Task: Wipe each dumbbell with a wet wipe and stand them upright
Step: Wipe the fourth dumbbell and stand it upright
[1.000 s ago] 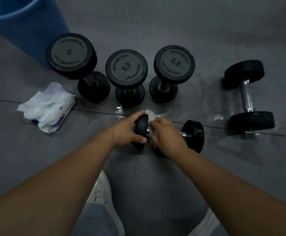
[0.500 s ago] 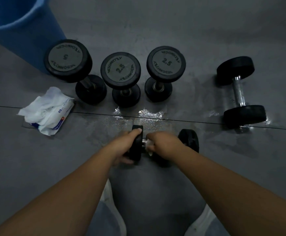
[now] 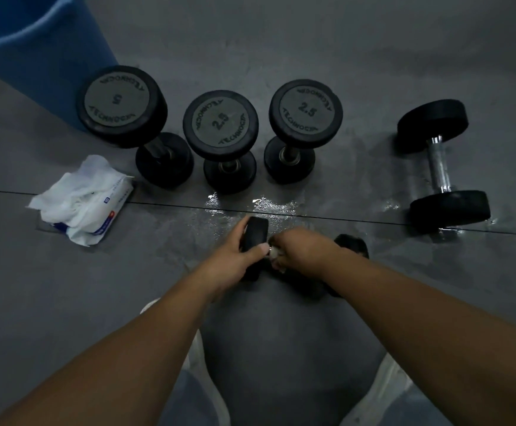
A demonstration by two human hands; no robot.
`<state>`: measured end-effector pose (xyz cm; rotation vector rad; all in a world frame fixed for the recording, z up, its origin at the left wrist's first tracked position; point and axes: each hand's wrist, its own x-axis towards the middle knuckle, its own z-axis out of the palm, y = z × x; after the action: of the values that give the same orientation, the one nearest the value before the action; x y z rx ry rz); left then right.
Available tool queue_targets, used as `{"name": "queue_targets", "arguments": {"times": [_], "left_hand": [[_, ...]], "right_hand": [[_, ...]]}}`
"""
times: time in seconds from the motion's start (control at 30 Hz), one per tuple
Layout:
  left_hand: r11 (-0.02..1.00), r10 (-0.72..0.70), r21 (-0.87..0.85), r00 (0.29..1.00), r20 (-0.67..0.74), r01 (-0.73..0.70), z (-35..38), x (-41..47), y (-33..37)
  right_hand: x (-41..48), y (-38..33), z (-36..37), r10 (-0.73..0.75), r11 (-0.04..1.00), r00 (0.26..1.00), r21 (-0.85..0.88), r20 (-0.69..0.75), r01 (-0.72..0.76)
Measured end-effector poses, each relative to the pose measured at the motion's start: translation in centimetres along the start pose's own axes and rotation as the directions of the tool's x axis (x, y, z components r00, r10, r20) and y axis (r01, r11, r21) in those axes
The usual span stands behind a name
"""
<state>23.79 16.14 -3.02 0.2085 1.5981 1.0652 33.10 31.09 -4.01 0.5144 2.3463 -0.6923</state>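
Observation:
A small black dumbbell (image 3: pixel 255 230) lies on its side on the grey floor in front of me. My left hand (image 3: pixel 238 259) grips its left head. My right hand (image 3: pixel 299 252) is closed around the handle with a white wet wipe (image 3: pixel 275 256) bunched under the fingers; the dumbbell's right head (image 3: pixel 350 242) shows past my wrist. Three dumbbells stand upright behind: one marked 5 (image 3: pixel 121 106) and two marked 2.5 (image 3: pixel 220 124), (image 3: pixel 306 109). Another dumbbell (image 3: pixel 441 164) lies flat at the right.
An open pack of wet wipes (image 3: pixel 84 201) lies on the floor at the left. A blue bucket (image 3: pixel 35 47) stands at the back left. Wet patches (image 3: pixel 275 206) shine on the floor near the seam. My white shoes (image 3: pixel 389 382) are at the bottom.
Both hands and the held dumbbell shifted toward me, away from the upright row. The wipe is now mostly hidden under my right fingers around the handle.

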Motion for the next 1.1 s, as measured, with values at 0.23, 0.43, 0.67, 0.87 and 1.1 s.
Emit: {"name": "queue_targets", "arguments": {"times": [0.23,0.43,0.67,0.87,1.1], "left_hand": [[0.967,0.008,0.254,0.995,0.1,-0.034,-0.9,-0.6,1.2],[0.95,0.041,0.304,0.996,0.082,-0.064,-1.0,-0.6,0.8],[0.911,0.064,0.404,0.996,0.063,-0.084,-1.4,0.4,0.9],[0.842,0.193,0.533,0.97,-0.149,-0.086,-0.3,1.9,1.9],[0.672,0.22,0.739,0.966,-0.133,-0.051,0.5,2.4,3.0]], "right_hand": [[-2.8,-0.6,-0.7,-0.018,0.895,0.981,-0.44,-0.193,-0.07],[-4.1,1.6,-3.1,0.148,0.719,0.987,-0.677,-0.069,-0.155],[-4.4,0.6,-1.9,0.061,0.899,0.996,-0.43,-0.07,-0.085],[-5.6,2.0,-1.3,0.109,0.787,0.969,-0.576,-0.224,-0.222],[-7.1,0.8,-1.0,0.121,0.76,0.963,-0.601,-0.243,-0.247]]}}
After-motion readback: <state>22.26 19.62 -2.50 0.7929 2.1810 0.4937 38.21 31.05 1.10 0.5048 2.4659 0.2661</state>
